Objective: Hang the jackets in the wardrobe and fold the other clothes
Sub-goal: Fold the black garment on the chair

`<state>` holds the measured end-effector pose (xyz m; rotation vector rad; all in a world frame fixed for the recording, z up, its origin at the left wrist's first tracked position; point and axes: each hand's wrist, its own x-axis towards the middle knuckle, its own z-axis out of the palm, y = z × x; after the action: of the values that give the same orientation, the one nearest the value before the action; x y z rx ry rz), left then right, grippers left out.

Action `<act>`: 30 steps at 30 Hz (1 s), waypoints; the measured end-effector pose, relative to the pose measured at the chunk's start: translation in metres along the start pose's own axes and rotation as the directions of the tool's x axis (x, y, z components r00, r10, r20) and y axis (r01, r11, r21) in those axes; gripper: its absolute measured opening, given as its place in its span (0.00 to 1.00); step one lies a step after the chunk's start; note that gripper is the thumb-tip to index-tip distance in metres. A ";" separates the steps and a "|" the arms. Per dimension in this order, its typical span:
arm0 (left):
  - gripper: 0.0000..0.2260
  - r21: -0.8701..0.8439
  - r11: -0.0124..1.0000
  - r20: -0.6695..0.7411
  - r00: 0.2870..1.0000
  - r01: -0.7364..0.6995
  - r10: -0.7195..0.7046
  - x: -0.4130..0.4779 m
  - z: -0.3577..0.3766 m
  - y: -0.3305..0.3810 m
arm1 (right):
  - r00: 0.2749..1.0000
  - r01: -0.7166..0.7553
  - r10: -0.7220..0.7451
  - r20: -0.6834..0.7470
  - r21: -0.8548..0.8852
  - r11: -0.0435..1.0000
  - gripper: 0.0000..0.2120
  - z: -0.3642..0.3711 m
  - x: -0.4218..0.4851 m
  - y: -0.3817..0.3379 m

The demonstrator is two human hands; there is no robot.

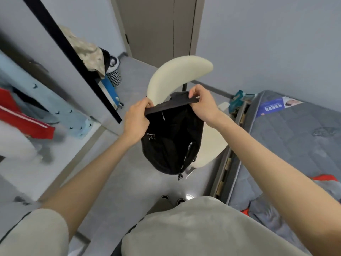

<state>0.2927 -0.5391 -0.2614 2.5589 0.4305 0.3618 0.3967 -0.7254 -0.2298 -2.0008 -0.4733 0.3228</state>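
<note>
At the left edge of the frame you have the open wardrobe [46,74]; inside it a red garment [27,121] with a white stripe hangs low, and a pale blue garment [73,117] dotted with small dark marks hangs just to its right; both are blurred. Above them, in the upper left, a mottled beige cloth [84,52] is draped beside a dark mesh basket [114,74] on the floor. Top centre is a closed grey-brown door [160,24].

In the middle, your left hand [137,122] has its fingers curled round the left end of the grey top band of a black garment [171,141]; your right hand [201,104], a little higher in the frame, pinches the band's right end between thumb and fingertips; the band is pulled taut between the hands. The garment hangs below them in the air, zips and cords showing, in front of a cream chair [177,74] whose curved back rises behind the hands.

On the right lies a bed [295,135] with a grey quilted mattress; a blue label [273,108] sits near its upper corner; an orange-red garment [321,178] lies on it at the lower right.
</note>
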 end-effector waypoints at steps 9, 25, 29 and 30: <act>0.20 -0.232 0.898 -0.257 0.867 0.373 -0.427 -0.050 -0.041 0.008 | 0.967 0.251 -0.182 0.178 -0.546 0.799 0.19 0.013 -0.030 0.046; 0.18 0.085 0.631 -0.013 0.634 0.771 -0.773 -0.222 -0.102 -0.113 | 0.974 -0.071 0.088 0.210 -0.089 0.993 0.08 0.101 -0.059 -0.025; 0.19 0.141 0.631 0.130 0.617 0.763 -0.776 -0.255 -0.084 -0.114 | 0.952 -0.094 0.078 0.296 0.040 0.995 0.07 0.137 -0.078 -0.069; 0.19 0.178 0.629 0.135 0.614 0.757 -0.777 -0.261 -0.079 -0.115 | 0.943 -0.113 0.082 0.322 0.078 0.991 0.07 0.143 -0.083 -0.079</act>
<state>0.0012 -0.5061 -0.3015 2.1857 1.4310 -0.2522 0.2482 -0.6184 -0.2221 -1.8885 -0.5499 0.7248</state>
